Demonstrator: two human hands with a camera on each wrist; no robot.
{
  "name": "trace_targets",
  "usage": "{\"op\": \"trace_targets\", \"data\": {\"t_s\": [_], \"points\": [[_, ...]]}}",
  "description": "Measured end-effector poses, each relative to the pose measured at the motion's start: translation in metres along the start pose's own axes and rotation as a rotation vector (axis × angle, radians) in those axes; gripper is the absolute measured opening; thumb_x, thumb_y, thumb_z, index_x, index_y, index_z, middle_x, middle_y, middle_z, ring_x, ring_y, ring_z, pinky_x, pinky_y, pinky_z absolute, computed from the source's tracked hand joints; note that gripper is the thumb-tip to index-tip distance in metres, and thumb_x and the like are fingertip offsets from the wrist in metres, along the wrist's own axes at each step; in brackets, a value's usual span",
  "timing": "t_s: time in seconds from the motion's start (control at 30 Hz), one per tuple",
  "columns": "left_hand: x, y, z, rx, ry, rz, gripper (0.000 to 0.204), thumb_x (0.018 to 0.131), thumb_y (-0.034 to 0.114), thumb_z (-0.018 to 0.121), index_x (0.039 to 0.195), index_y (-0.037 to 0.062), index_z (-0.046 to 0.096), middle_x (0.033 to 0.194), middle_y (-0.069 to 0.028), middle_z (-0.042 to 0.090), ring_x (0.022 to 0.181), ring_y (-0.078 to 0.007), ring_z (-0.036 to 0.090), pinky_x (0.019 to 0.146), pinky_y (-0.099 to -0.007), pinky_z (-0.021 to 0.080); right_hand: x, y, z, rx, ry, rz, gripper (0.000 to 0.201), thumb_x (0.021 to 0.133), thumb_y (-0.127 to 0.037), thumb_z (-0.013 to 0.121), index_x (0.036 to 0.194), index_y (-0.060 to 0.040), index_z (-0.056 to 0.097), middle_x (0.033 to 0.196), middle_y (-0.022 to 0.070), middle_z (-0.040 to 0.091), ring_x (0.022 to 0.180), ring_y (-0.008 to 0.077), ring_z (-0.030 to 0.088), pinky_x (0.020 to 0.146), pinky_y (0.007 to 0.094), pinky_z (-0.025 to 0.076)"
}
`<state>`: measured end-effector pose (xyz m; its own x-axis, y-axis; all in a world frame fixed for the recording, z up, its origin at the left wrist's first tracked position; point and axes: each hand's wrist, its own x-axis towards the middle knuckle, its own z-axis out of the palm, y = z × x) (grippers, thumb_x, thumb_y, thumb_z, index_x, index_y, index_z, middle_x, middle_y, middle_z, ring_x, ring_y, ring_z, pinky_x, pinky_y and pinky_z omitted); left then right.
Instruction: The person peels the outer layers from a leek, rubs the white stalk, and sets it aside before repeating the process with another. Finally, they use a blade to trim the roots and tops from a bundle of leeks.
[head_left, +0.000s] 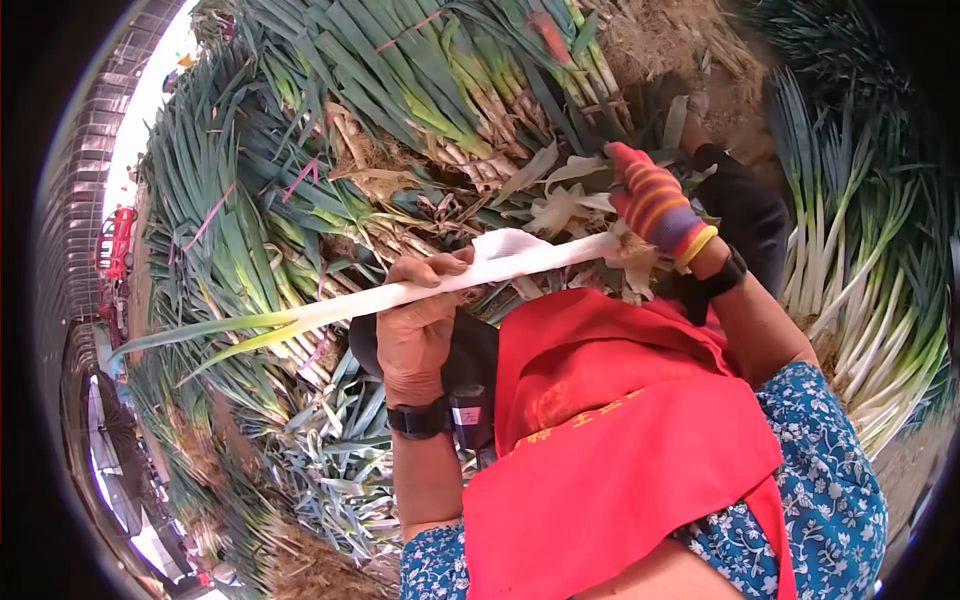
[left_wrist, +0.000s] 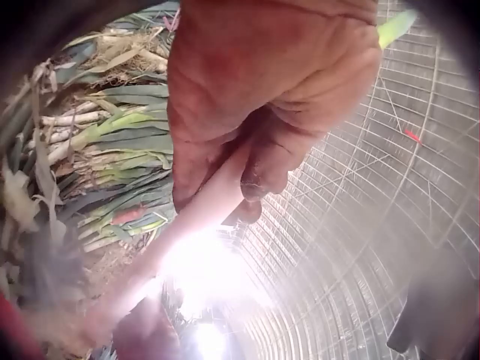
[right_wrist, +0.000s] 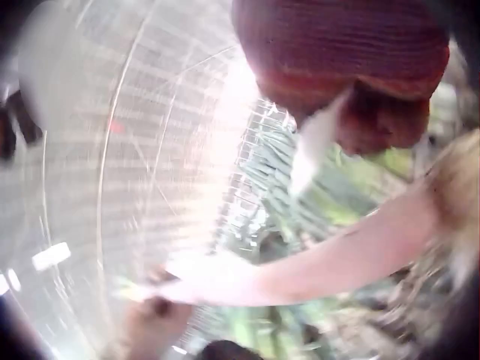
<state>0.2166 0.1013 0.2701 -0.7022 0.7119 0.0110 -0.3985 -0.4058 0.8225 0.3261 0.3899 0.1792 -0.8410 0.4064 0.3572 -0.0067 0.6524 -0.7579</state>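
A red apron lies nearest the head camera, over a blue floral top, and above it one long leek stretches across in front of the person. The bare left hand is curled round the white stalk, fingers and thumb pinching it from both sides, just short of where it turns green; the split green leaves run out past the hand to the left. The right hand, in a striped glove, is near the root end, its fingers bent in; the right wrist view shows them pinching a pale strip, while the leek's stalk passes below, apart from the fingers there. A white flap stands out from the upper side of the stalk, between the two hands. Each wrist wears a dark band. Bundled leeks lie beyond the hands, some tied with pink string, and more leeks with white stalks are spread at the right.
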Motion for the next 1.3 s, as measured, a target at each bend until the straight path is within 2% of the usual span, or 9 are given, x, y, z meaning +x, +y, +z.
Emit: {"op": "trace_targets", "data": {"t_s": [0.03,0.13,0.23,0.33,0.5,0.67,0.77,0.93,1.3], "points": [[0.001,0.000,0.000,0.005,-0.005,0.025,0.027,0.067,-0.012,0.063,0.085,0.0072,0.057,0.096,-0.0148,0.061,0.104,-0.0326,0.055,0.096,-0.0419,0.041,-0.002,-0.010,-0.007,-0.447,0.023,-0.236,0.050,0.075,-0.018,0.070,0.118,-0.0012,0.050,0.086,0.0177,0.062,0.082,0.0332,0.060,0.076,0.0366,0.048],[0.004,-0.002,-0.002,-0.027,-0.104,-0.003,0.030,0.066,-0.012,0.061,0.087,0.0078,0.055,0.098,-0.0121,0.059,0.113,-0.0321,0.049,0.099,-0.0391,0.039,-0.004,-0.059,-0.017,0.037,-0.292,-0.231,0.045,0.077,-0.018,0.070,0.115,0.0007,0.055,0.099,0.0208,0.061,0.094,0.0321,0.058,0.084,0.0349,0.045],[0.010,-0.003,0.006,0.003,-0.232,0.045,0.025,0.068,-0.008,0.065,0.085,0.0083,0.057,0.101,-0.0153,0.061,0.106,-0.0327,0.054,0.100,-0.0454,0.036,0.013,-0.109,-0.031,0.282,-0.917,0.199,0.039,0.076,-0.020,0.071,0.107,-0.0001,0.059,0.091,0.0172,0.062,0.079,0.0312,0.062,0.067,0.0352,0.048],[0.011,-0.001,0.034,-0.012,0.070,-0.053,0.017,0.078,0.001,0.062,0.094,0.0035,0.058,0.103,-0.0144,0.060,0.102,-0.0295,0.057,0.092,-0.0464,0.045,-0.007,-0.080,0.006,-0.017,-0.273,-0.316,0.038,0.069,-0.030,0.073,0.095,-0.0040,0.063,0.082,0.0171,0.063,0.077,0.0334,0.062,0.066,0.0367,0.049],[0.012,-0.034,0.019,-0.008,0.438,-0.140,0.012,0.082,0.002,0.060,0.093,-0.0021,0.058,0.086,-0.0129,0.061,0.084,-0.0271,0.062,0.074,-0.0439,0.055,-0.007,-0.080,0.015,-0.006,-0.354,-0.217,0.029,0.073,-0.028,0.071,0.090,-0.0039,0.065,0.077,0.0179,0.063,0.073,0.0327,0.062,0.063,0.0365,0.048],[0.000,-0.036,0.021,0.031,0.218,-0.097,0.019,0.081,0.000,0.059,0.100,-0.0049,0.057,0.097,-0.0185,0.061,0.088,-0.0306,0.062,0.075,-0.0428,0.056,-0.005,-0.072,-0.008,0.419,-0.708,0.149,0.026,0.080,-0.020,0.067,0.098,-0.0015,0.065,0.084,0.0150,0.064,0.074,0.0266,0.061,0.066,0.0301,0.046],[0.000,-0.030,0.020,0.051,0.131,-0.094,0.022,0.080,-0.001,0.060,0.101,-0.0046,0.056,0.099,-0.0194,0.061,0.088,-0.0305,0.062,0.078,-0.0426,0.055,-0.009,-0.039,0.013,0.190,-0.439,-0.666,0.023,0.078,-0.018,0.067,0.095,-0.0017,0.064,0.091,0.0125,0.062,0.075,0.0293,0.058,0.067,0.0311,0.046],[-0.001,-0.041,0.009,0.088,0.024,-0.087,0.023,0.077,-0.003,0.062,0.099,-0.0030,0.056,0.103,-0.0201,0.060,0.099,-0.0324,0.059,0.085,-0.0431,0.053,-0.012,-0.065,0.013,0.495,-0.539,0.357,0.017,0.080,-0.012,0.065,0.090,0.0017,0.064,0.074,0.0091,0.063,0.067,0.0108,0.056,0.061,0.0284,0.045],[-0.004,-0.032,0.018,0.016,-0.050,-0.071,0.021,0.069,-0.011,0.064,0.081,0.0051,0.060,0.092,-0.0135,0.062,0.104,-0.0300,0.055,0.095,-0.0425,0.040,0.011,-0.007,0.015,1.243,0.177,0.861,0.023,0.079,-0.018,0.069,0.095,-0.0032,0.060,0.067,0.0058,0.059,0.043,0.0123,0.047,0.038,0.0267,0.037]]}}
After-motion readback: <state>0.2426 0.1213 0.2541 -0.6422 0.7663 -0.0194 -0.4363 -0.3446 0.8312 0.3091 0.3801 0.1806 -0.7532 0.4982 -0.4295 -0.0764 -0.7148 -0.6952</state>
